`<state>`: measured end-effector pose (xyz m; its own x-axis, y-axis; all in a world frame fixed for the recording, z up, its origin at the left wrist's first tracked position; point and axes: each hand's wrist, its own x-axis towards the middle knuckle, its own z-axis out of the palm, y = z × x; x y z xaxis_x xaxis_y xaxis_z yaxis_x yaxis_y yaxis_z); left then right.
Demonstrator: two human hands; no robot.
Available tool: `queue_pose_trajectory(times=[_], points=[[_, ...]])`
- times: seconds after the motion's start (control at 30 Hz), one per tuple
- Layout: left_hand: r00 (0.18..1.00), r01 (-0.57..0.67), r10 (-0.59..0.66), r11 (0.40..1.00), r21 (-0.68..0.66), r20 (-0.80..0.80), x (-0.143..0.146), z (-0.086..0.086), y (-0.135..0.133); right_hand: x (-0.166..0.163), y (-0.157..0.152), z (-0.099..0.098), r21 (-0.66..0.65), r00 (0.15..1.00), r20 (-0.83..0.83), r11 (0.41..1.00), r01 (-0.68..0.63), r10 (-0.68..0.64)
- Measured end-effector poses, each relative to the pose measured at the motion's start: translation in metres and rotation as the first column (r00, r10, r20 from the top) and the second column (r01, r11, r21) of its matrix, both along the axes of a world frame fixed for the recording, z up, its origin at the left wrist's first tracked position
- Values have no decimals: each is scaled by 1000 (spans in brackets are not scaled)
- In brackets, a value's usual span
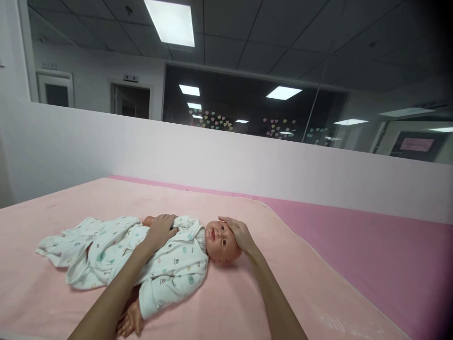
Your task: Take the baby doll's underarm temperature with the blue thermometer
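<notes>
The 2 hands both touch a clothed baby doll (173,262), which lies on its back on a pale pink sheet (219,307). The left hand (162,232) rests loosely open, palm down, across its front, thumb apart from the fingers. The right hand (239,232), likewise open, cups the doll's forehead.

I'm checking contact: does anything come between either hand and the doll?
Nothing visible separates the right hand from the doll's head; the left hand rests on printed clothing, which stands between it and the body.
</notes>
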<state>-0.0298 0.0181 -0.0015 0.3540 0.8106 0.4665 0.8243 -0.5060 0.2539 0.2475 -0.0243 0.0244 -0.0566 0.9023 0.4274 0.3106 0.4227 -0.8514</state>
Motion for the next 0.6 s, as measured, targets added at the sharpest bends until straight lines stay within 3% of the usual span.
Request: queue_pose_trajectory(times=[0.33, 0.5, 0.6], points=[[999, -15, 15, 1000, 1, 31, 0, -2, -1, 1, 1, -2, 43, 999, -24, 999, 22, -21], [999, -20, 20, 1000, 4, 35, 1, -2, 0, 0, 0, 0, -36, 1000, -27, 999, 13, -14], [999, -24, 24, 1000, 2, 37, 1, -1, -1, 1, 2, 0, -11, 998, -54, 1000, 25, -25]])
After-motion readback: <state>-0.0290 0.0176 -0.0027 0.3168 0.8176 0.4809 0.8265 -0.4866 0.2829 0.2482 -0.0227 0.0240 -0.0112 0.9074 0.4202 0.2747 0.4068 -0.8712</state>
